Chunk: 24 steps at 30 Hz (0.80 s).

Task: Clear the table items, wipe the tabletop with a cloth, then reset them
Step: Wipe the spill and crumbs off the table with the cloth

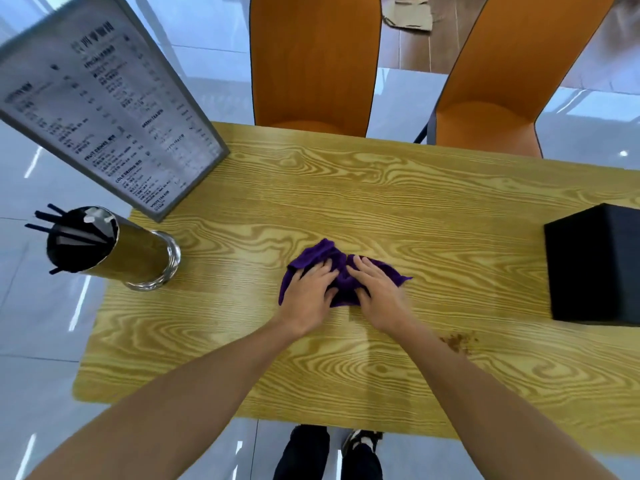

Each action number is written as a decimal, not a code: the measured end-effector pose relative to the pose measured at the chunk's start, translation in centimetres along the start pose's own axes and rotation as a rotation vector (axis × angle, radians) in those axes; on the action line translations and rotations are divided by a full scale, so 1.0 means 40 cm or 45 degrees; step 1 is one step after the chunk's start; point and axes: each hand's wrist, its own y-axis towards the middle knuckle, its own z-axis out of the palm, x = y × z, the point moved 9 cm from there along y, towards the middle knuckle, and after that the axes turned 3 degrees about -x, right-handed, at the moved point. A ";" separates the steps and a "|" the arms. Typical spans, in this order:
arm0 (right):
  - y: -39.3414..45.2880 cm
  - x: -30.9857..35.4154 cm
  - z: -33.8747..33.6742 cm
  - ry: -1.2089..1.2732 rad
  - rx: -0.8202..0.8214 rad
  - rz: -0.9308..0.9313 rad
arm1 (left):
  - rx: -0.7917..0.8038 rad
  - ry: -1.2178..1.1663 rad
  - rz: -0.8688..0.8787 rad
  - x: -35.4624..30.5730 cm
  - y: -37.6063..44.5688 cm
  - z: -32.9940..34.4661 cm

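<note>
A crumpled purple cloth (341, 284) lies on the middle of the wood-grain tabletop (346, 188). My left hand (308, 294) lies flat on the cloth's left part, fingers spread. Beside it, my right hand (375, 289) presses on the cloth's right part with straight fingers. A framed menu stand (104, 105) stands at the table's far left corner. A glass-based holder with dark straws (104, 247) sits at the left edge. A black box (595, 265) stands at the right edge. A brown stain (459, 341) marks the tabletop just right of my right forearm.
Two orange chairs (315, 60) (512, 74) stand behind the table's far edge. Glossy pale floor tiles surround the table. My shoes (360, 441) show below the near edge. A flattened piece of cardboard (408, 13) lies on the floor beyond the chairs.
</note>
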 end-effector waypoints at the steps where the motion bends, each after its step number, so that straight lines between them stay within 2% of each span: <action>1: -0.031 0.001 0.012 0.011 0.022 0.001 | 0.014 -0.004 -0.011 -0.005 -0.035 0.011; 7: -0.211 0.011 0.076 0.100 0.181 0.022 | 0.101 -0.057 -0.055 -0.054 -0.233 0.070; 11: -0.322 0.022 0.101 0.107 0.275 0.061 | 0.085 -0.107 -0.055 -0.091 -0.345 0.070; 16: -0.329 0.048 0.046 0.191 0.344 0.143 | 0.033 -0.200 -0.138 -0.082 -0.381 0.009; 19: -0.238 0.085 -0.018 0.151 0.287 0.121 | -0.032 -0.303 -0.206 -0.061 -0.312 -0.064; 24: -0.035 0.146 -0.167 0.016 -0.005 0.072 | -0.188 -0.218 -0.361 0.006 -0.136 -0.205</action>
